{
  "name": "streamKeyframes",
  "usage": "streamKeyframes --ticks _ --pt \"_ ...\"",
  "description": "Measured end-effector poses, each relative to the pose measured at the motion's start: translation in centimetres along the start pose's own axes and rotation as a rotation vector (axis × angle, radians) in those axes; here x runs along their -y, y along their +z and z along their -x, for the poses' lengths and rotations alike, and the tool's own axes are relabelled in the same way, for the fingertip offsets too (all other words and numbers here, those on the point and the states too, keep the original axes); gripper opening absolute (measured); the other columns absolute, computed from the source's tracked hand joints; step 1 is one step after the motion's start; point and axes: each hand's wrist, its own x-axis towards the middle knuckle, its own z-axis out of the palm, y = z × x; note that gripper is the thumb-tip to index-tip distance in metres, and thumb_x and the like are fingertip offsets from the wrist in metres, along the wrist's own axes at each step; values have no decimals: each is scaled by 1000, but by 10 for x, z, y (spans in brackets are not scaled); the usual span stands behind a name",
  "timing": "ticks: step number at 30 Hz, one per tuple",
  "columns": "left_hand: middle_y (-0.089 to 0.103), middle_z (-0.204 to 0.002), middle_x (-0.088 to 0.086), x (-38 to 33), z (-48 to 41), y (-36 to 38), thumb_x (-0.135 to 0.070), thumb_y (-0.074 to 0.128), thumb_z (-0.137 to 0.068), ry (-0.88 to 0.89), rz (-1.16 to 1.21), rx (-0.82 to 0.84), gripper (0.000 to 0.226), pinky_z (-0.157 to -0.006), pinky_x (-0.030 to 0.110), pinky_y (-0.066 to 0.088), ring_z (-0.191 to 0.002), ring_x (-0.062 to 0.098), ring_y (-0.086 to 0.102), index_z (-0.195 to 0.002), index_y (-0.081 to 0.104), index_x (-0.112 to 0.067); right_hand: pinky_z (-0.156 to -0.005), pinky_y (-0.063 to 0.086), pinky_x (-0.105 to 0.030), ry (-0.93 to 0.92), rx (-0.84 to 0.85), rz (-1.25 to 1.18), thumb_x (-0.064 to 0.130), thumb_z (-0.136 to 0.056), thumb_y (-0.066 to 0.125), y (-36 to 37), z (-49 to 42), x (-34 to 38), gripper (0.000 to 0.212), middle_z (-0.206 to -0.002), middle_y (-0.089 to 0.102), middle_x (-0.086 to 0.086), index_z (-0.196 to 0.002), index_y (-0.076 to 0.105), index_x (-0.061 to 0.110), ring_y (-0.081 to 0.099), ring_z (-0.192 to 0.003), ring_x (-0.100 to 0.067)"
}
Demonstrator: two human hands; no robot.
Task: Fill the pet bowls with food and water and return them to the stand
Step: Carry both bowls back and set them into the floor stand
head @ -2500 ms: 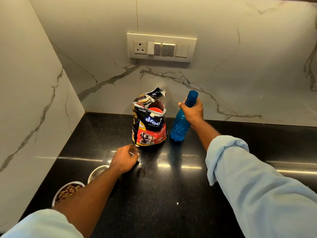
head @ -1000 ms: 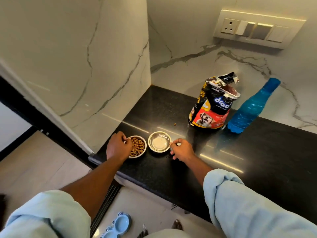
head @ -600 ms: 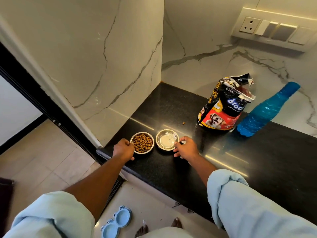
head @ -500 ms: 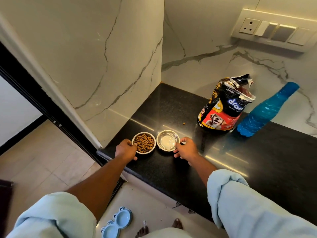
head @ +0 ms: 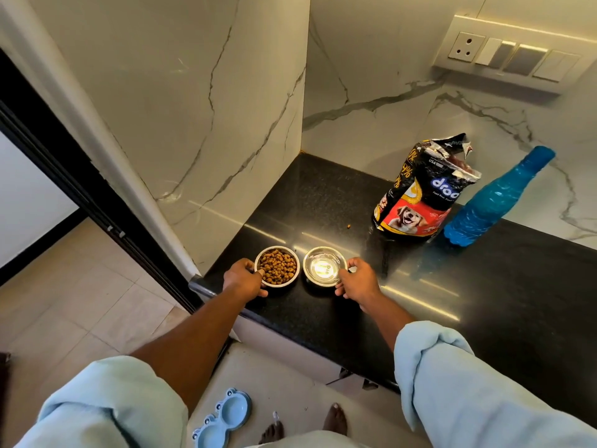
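Observation:
Two small steel bowls sit side by side near the front left corner of the black counter point(head: 484, 318). The left bowl point(head: 277, 266) holds brown kibble; the right bowl point(head: 323, 266) holds clear water. My left hand point(head: 242, 281) grips the kibble bowl's left rim. On the water bowl's right rim my right hand point(head: 355, 282) has closed. The light blue bowl stand point(head: 224, 418), with two round wells, lies on the floor below, by my feet.
An opened dog food bag point(head: 423, 195) and a blue water bottle point(head: 494, 202) stand at the back of the counter. One loose kibble point(head: 349, 226) lies near the bag. Marble walls close the left and back; a dark door frame point(head: 80, 189) is at left.
My right hand left the bottle and came to the water bowl. My left hand slid to the kibble bowl's rim. The view swung left and down, showing the stand on the floor.

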Motion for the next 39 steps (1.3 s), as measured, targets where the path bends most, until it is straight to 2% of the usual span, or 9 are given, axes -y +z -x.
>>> streamKeyframes --ticks 7,12,23,25,28,30,33,36,39 --pt "72 -110 10 15 7 -8 -17 68 -100 41 -17 -6 12 -49 16 53 -62 14 77 -109 62 -20 -40 46 -25 -26 -71 -27 11 -101 59 5 22 3 10 -68 72 -14 -111 61 12 66 -47 -17" --pt "74 -104 9 27 17 -19 -18 69 -100 65 -34 -33 11 -50 18 54 -63 13 77 -107 61 -21 -41 45 -25 -22 -86 -24 11 -102 60 12 37 2 17 -68 72 -14 -119 60 13 67 -47 -18" --pt "75 -106 12 74 50 -44 -19 69 -99 2 23 -163 25 -48 17 50 -62 13 74 -122 60 -18 -42 45 -22 -103 1 64 11 -102 61 36 77 2 17 -72 72 -11 -119 61 16 65 -50 -16" --pt "75 -105 12 87 58 -45 -18 69 -99 -24 58 -193 28 -51 22 56 -62 14 74 -125 60 -18 -44 46 -23 -133 29 82 12 -102 61 42 85 1 21 -75 73 -11 -122 60 18 66 -51 -16" --pt "74 -98 10 103 75 -46 -18 69 -99 -66 145 -254 20 -68 36 67 -61 16 73 -117 63 -19 -44 46 -22 -167 81 121 13 -102 61 50 98 0 21 -75 74 -11 -122 60 18 67 -51 -15" --pt "75 -96 12 113 89 -47 -18 67 -100 -73 165 -293 10 -63 34 64 -60 17 71 -109 63 -18 -41 44 -21 -187 125 146 12 -102 61 57 105 -1 22 -74 73 -11 -123 59 16 66 -48 -15" --pt "76 -95 17 132 111 -50 -15 65 -99 -94 195 -322 3 -48 26 50 -59 19 70 -100 62 -17 -39 43 -21 -239 190 194 11 -101 62 67 118 -6 20 -72 73 -13 -120 61 12 65 -46 -16" --pt "77 -96 14 156 132 -54 -18 67 -99 -140 217 -362 10 -40 19 47 -57 16 72 -109 63 -16 -43 48 -23 -295 232 224 12 -100 62 74 134 -12 11 -77 74 -15 -110 63 15 66 -47 -16" --pt "79 -89 12 181 150 -60 -21 68 -99 -170 237 -392 11 -58 27 60 -59 17 75 -108 63 -17 -47 52 -27 -332 273 261 14 -99 62 83 148 -20 6 -77 75 -12 -104 63 18 68 -49 -15"
